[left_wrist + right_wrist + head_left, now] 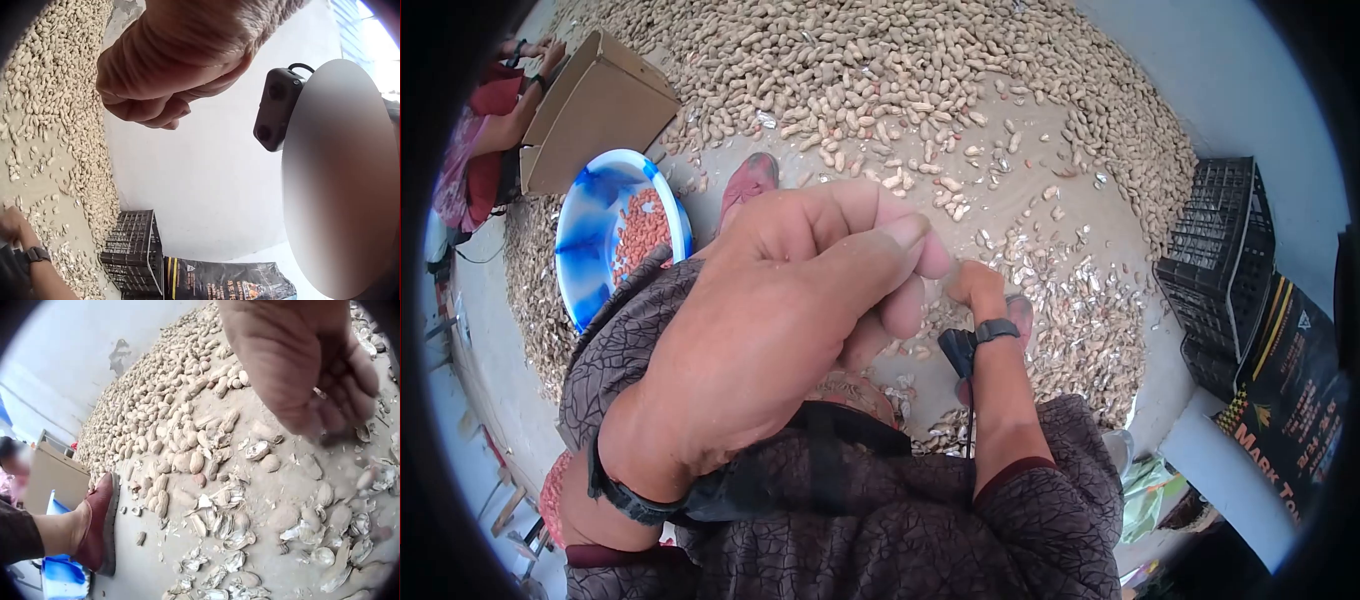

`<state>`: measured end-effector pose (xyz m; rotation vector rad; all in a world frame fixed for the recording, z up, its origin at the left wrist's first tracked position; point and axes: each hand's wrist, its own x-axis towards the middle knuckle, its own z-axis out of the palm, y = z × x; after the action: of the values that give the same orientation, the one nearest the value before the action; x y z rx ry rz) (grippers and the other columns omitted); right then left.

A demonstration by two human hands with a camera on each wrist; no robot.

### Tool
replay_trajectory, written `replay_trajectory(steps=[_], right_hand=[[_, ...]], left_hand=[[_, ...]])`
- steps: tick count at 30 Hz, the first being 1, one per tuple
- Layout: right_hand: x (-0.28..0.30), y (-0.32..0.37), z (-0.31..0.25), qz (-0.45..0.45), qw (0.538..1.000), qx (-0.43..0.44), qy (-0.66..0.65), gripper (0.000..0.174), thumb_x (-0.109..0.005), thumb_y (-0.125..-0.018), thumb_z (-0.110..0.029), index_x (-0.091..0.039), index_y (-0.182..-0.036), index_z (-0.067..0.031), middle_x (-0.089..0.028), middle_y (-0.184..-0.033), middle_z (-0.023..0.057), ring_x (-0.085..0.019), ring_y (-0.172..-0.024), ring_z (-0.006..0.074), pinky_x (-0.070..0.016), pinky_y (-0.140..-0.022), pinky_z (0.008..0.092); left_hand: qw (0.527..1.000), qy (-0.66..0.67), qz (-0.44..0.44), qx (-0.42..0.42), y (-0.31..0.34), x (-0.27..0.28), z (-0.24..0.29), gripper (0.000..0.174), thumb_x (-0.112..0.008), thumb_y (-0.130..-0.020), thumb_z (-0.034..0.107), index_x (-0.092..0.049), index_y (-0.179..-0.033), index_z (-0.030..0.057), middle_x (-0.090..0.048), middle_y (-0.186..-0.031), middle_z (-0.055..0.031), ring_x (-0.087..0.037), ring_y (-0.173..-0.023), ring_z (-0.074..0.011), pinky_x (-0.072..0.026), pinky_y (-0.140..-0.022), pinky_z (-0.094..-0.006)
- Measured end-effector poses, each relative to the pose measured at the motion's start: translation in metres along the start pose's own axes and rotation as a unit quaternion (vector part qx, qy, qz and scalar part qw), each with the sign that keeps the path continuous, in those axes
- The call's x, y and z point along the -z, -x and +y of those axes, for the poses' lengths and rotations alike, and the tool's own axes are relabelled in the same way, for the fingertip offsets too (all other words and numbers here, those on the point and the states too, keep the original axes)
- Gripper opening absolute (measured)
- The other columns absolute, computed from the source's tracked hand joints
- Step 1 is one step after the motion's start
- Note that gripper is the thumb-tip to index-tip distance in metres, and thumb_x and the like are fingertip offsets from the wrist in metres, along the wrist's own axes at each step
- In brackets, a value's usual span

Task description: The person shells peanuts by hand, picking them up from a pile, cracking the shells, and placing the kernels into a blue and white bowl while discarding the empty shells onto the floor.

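Note:
My left hand (790,290) is raised close to the head camera, fingers curled and thumb pressed against the index finger; nothing shows between them. In the left wrist view the same left hand (169,69) is bent in front of a pale wall. My right hand (975,285) reaches down low over the floor, partly hidden behind the left one in the head view. In the right wrist view, the right hand (312,375) has loosely bent fingers close over scattered peanut shells (237,531), with no object visible in it. Unshelled peanuts (162,419) lie near it.
A large peanut heap (880,60) spreads across the back. At left stand a blue-and-white basin (572,240) with red shelled kernels (640,235) and a cardboard box (605,110), beside another person (495,140). A black crate (1215,250) and a black printed bag (1290,400) stand at right.

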<state>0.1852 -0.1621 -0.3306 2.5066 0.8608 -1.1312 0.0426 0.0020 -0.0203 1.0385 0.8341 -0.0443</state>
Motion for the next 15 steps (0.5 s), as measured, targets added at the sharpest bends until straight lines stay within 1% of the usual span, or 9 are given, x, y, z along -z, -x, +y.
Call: replay_trajectory(steps=[2, 4, 6, 8, 9, 11, 12, 14, 15], right_hand=[[-0.001, 0.005, -0.009, 0.09, 0.994, -0.005, -0.067, 0.026, -0.058, -0.064, -0.019, -0.063, -0.084, -0.004, -0.062, -0.087, 0.0152, -0.06, -0.088, 0.026, -0.0469, -0.073, 0.0348], [-0.012, 0.011, -0.031, 0.232, 0.958, 0.125, -0.109, 0.018, -0.058, -0.062, -0.015, -0.06, -0.075, -0.0031, -0.062, -0.076, 0.0139, -0.06, -0.078, 0.0281, -0.0467, -0.068, 0.037], [-0.026, 0.014, -0.06, 0.325, 0.909, 0.234, -0.115, 0.014, -0.057, -0.06, -0.012, -0.056, -0.072, -0.0035, -0.057, -0.069, 0.0131, -0.056, -0.069, 0.0283, -0.0445, -0.064, 0.0391], [-0.05, 0.015, -0.087, 0.366, 0.873, 0.296, -0.125, 0.012, -0.054, -0.065, -0.01, -0.054, -0.075, -0.0036, -0.052, -0.071, 0.0132, -0.052, -0.07, 0.0266, -0.0421, -0.064, 0.0382], [-0.063, 0.017, -0.09, 0.369, 0.874, 0.291, -0.125, 0.012, -0.054, -0.065, -0.01, -0.054, -0.075, -0.0036, -0.052, -0.071, 0.0132, -0.052, -0.07, 0.0266, -0.0421, -0.064, 0.0382], [-0.08, 0.021, -0.094, 0.409, 0.866, 0.288, 0.0, 0.011, -0.05, -0.069, -0.009, -0.052, -0.078, -0.0038, -0.05, -0.075, 0.0131, -0.05, -0.074, 0.0249, -0.0393, -0.067, 0.0384], [-0.082, 0.02, -0.088, 0.41, 0.867, 0.285, 0.0, 0.011, -0.05, -0.069, -0.009, -0.052, -0.078, -0.0038, -0.05, -0.075, 0.0131, -0.05, -0.074, 0.0249, -0.0393, -0.067, 0.0384], [-0.081, 0.017, -0.066, 0.369, 0.897, 0.243, 0.035, 0.009, -0.048, -0.07, -0.008, -0.052, -0.077, -0.0048, -0.05, -0.073, 0.0123, -0.049, -0.072, 0.0248, -0.0378, -0.067, 0.0398], [-0.08, 0.012, -0.052, 0.379, 0.897, 0.222, 0.044, 0.01, -0.048, -0.069, -0.008, -0.051, -0.078, -0.0051, -0.049, -0.074, 0.0124, -0.049, -0.074, 0.0258, -0.0378, -0.069, 0.0391]], left_hand=[[1.0, 0.008, -0.004, -0.013, 0.001, 0.001, -0.002, 0.02, -0.045, -0.088, 0.018, -0.056, -0.082, 0.0025, -0.048, -0.058, 0.0008, -0.03, -0.042, -0.0013, -0.0191, -0.037, -0.0152], [1.0, 0.017, -0.013, -0.023, 0.002, 0.001, -0.003, 0.02, -0.045, -0.088, 0.018, -0.056, -0.082, 0.0023, -0.048, -0.058, 0.0008, -0.03, -0.042, -0.0013, -0.0185, -0.036, -0.0154], [0.999, 0.018, 0.014, -0.028, 0.002, 0.0, -0.003, 0.02, -0.045, -0.087, 0.018, -0.056, -0.081, 0.0018, -0.048, -0.057, 0.0007, -0.028, -0.041, -0.0015, -0.0177, -0.036, -0.0155], [0.999, 0.014, 0.014, -0.037, 0.002, -0.002, -0.003, 0.02, -0.045, -0.087, 0.017, -0.055, -0.081, 0.0017, -0.046, -0.057, 0.0009, -0.027, -0.039, -0.0017, -0.0173, -0.036, -0.0157], [0.999, 0.02, 0.017, -0.038, 0.003, -0.003, -0.002, 0.019, -0.045, -0.087, 0.017, -0.054, -0.08, 0.0018, -0.046, -0.056, 0.001, -0.026, -0.039, -0.0017, -0.0173, -0.036, -0.0159], [0.999, 0.025, 0.018, -0.04, 0.004, -0.004, -0.001, 0.019, -0.045, -0.087, 0.017, -0.053, -0.08, 0.0018, -0.045, -0.056, 0.0012, -0.026, -0.038, -0.0017, -0.0173, -0.035, -0.0161], [0.999, 0.023, 0.017, -0.035, 0.004, -0.004, 0.0, 0.019, -0.045, -0.087, 0.017, -0.053, -0.08, 0.002, -0.045, -0.055, 0.0012, -0.026, -0.038, -0.0017, -0.0174, -0.035, -0.0161], [0.999, 0.021, 0.009, -0.032, 0.005, -0.005, -0.001, 0.018, -0.045, -0.087, 0.017, -0.052, -0.08, 0.0021, -0.045, -0.055, 0.0013, -0.026, -0.038, -0.0016, -0.0175, -0.035, -0.0161], [0.999, 0.014, 0.019, -0.03, 0.005, -0.005, -0.002, 0.018, -0.045, -0.087, 0.018, -0.052, -0.08, 0.0021, -0.045, -0.055, 0.0012, -0.026, -0.037, -0.0017, -0.0177, -0.035, -0.0159]])
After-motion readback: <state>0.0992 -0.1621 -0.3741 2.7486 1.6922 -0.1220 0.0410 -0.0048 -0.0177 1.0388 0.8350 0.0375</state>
